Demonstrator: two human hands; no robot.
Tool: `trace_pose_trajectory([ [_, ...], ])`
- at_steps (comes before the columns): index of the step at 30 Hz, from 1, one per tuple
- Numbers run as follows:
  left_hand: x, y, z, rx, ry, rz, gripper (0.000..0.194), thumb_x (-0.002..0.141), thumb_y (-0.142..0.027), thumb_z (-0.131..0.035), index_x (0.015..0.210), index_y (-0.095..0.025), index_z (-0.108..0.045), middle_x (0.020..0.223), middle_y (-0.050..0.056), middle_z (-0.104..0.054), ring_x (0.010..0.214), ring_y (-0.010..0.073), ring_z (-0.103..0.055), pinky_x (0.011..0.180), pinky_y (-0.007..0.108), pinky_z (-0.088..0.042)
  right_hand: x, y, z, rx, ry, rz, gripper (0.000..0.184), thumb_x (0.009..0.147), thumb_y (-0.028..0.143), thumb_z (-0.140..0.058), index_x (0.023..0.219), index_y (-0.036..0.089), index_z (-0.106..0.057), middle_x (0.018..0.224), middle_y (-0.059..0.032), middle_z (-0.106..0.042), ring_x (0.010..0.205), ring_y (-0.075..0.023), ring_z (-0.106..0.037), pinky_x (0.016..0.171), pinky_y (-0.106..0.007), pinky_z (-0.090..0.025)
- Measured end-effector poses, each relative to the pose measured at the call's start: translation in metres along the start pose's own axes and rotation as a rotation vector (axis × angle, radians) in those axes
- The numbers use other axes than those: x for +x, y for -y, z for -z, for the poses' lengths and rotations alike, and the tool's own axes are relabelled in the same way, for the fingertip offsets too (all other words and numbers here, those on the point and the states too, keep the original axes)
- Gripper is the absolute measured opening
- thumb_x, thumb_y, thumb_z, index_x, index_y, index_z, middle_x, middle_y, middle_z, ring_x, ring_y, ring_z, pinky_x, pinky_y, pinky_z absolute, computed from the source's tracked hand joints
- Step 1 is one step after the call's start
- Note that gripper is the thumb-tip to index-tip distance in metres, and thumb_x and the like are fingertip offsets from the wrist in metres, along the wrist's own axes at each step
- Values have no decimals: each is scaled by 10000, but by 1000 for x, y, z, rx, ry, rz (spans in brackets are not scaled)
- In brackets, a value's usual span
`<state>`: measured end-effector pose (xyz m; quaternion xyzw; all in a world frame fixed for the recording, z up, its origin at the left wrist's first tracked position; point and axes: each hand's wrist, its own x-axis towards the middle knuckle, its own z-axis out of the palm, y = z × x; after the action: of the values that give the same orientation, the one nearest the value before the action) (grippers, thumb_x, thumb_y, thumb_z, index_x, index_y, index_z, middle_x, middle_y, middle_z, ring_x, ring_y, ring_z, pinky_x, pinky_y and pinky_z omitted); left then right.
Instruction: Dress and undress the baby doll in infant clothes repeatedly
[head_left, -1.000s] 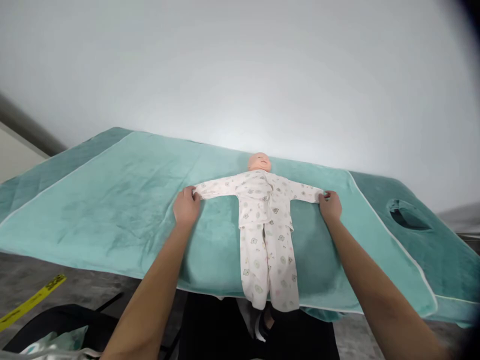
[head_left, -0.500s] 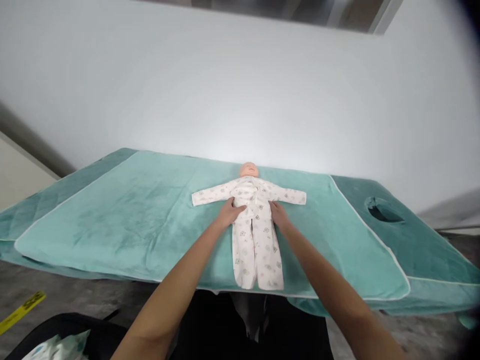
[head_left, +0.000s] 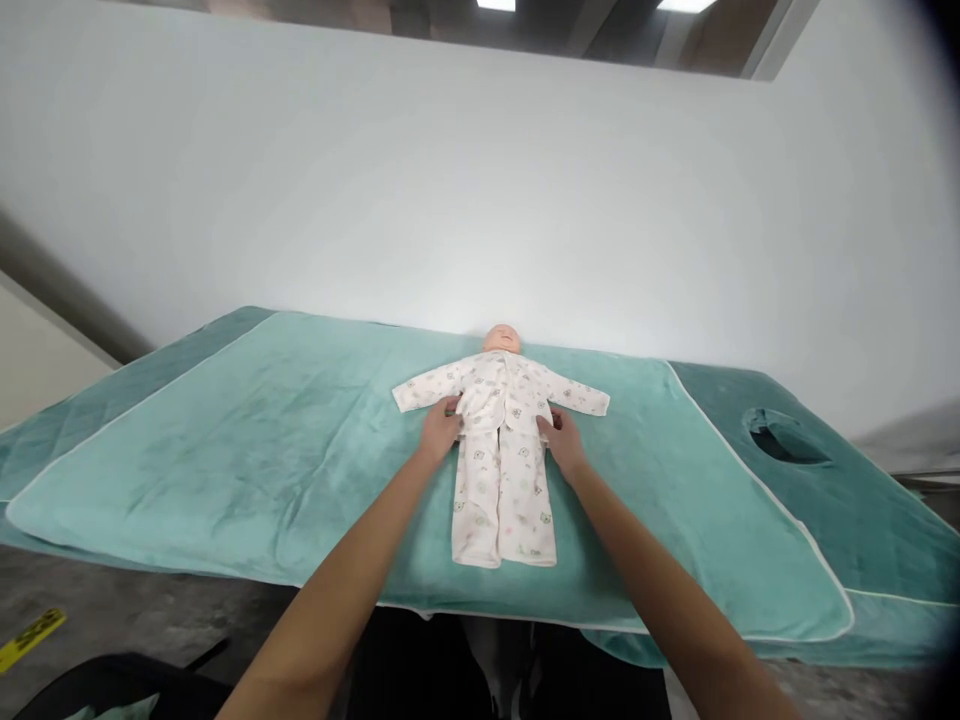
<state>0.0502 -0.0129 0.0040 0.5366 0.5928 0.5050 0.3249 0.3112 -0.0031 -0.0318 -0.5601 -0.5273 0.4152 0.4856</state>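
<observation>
A baby doll lies on its back, head toward the wall. It wears a white printed baby shirt with the sleeves spread out to both sides. White printed baby pants in a matching pattern extend below, legs straight toward me. At the shirt's left lower edge, my left hand is closed with its fingertips on the cloth. My right hand pinches the shirt's right lower edge, thumb on top. The doll's own arms and legs are hidden by the clothes.
A light green blanket covers most of the padded bed, which has a face hole at the right. A white wall stands behind. Part of a black seat shows at lower left.
The left hand has come off the shirt's front to its side edge. The shirt's hem and pants lie straighter, and the pant cuffs sit farther from the bed's front edge. The view has shifted slightly.
</observation>
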Motion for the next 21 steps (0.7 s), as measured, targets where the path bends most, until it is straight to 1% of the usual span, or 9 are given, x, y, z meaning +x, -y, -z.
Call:
trace_pose_trajectory([
  [2,2,7,8,51,27,67,376,668,-113,-565,1027,-156,-670,857,49,-704,658,160,-635,583,264,-515,-1,-5,11,71,37,-32,527,782,508,-663,1194,190,-576,1073,-104,-716,930,-260,-680,802,-401,-563],
  [5,0,16,17,142,25,114,408,684,-112,-579,1085,-161,-634,894,45,-681,672,152,-621,614,267,-513,-5,-5,28,98,106,-92,554,740,469,-715,1196,188,-573,960,-66,-712,778,-225,-667,687,-373,-556],
  [7,-2,19,19,211,6,117,437,683,-99,-590,1115,-163,-619,966,69,-675,766,182,-641,705,309,-534,-10,-1,36,22,127,-108,542,724,448,-730,1176,185,-589,932,-63,-707,762,-224,-664,673,-377,-556],
  [9,-3,17,15,266,-13,87,463,695,-87,-591,1150,-170,-616,1126,114,-654,974,238,-646,865,378,-528,-15,8,40,-102,84,-62,522,729,439,-731,1171,191,-607,1004,-91,-704,859,-257,-679,739,-418,-570],
  [10,-2,14,11,295,-24,37,465,721,-95,-586,1178,-176,-613,1227,134,-624,1105,264,-614,956,412,-499,-17,14,40,-166,45,-11,518,747,444,-719,1190,199,-611,1085,-114,-693,948,-284,-677,795,-450,-569],
  [12,3,4,-2,364,-20,-136,469,819,-151,-551,1285,-189,-575,1425,150,-515,1341,288,-474,1114,468,-388,-20,29,33,-274,-5,137,524,806,463,-674,1266,223,-600,1288,-146,-626,1165,-338,-613,933,-513,-532],
  [15,10,-15,-27,435,70,-390,495,931,-292,-508,1422,-228,-487,1595,105,-351,1506,262,-265,1224,475,-236,-24,50,13,-399,84,391,529,891,481,-589,1366,247,-563,1508,-123,-471,1409,-360,-416,1121,-538,-403],
  [18,7,-28,-39,475,239,-450,565,927,-408,-552,1467,-275,-453,1634,68,-306,1539,283,-186,1244,495,-175,-28,56,-8,-511,215,573,504,943,478,-525,1393,253,-556,1564,-92,-415,1482,-328,-311,1191,-516,-320],
  [21,-1,-21,-31,535,372,-447,655,931,-437,-536,1536,-258,-358,1653,82,-256,1546,309,-150,1246,516,-159,-33,49,-17,-598,215,676,418,987,413,-471,1356,259,-592,1532,-86,-459,1466,-302,-338,1173,-506,-343],
])
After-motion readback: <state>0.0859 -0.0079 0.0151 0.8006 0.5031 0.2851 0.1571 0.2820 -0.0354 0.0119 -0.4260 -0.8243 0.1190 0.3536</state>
